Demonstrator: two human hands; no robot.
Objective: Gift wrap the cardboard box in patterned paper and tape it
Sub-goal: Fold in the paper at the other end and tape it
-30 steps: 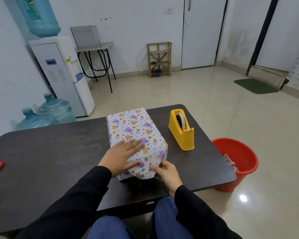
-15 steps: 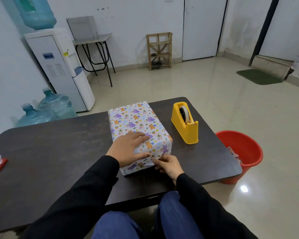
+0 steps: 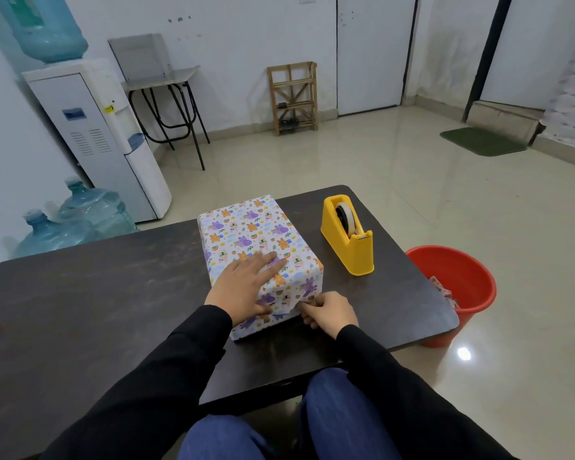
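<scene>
A: Whereabouts of the cardboard box (image 3: 246,230)?

B: Sitting on the dark table (image 3: 80,293), right of middle, lengthwise from near to far, covered in patterned paper (image 3: 296,288) on every visible face. Just right of it, close but apart, a yellow tape dispenser (image 3: 347,250). Past the table's right edge, down on the floor, a red bucket (image 3: 462,277).

A: And the hands?

B: Left hand (image 3: 243,287) spread flat on the near part of the top, fingers straight, pressing down, gripping nothing. Right hand (image 3: 327,313) low at the near end face, fingers curled, thumb and forefinger seemingly pinching the folded flap close to the tabletop.

A: Step in hand?

B: Closing the near end, by the look of it: side folds laid in, then creasing and holding the last flap. No tape visible on that end, though hard to tell at this size. Far end hidden.

A: Next move?

B: Probably tape. Calls for pinning the flap with the left hand to free the right, reaching right for the dispenser, tearing off a strip and laying it across the flap's edge, all without letting the fold spring open.
</scene>
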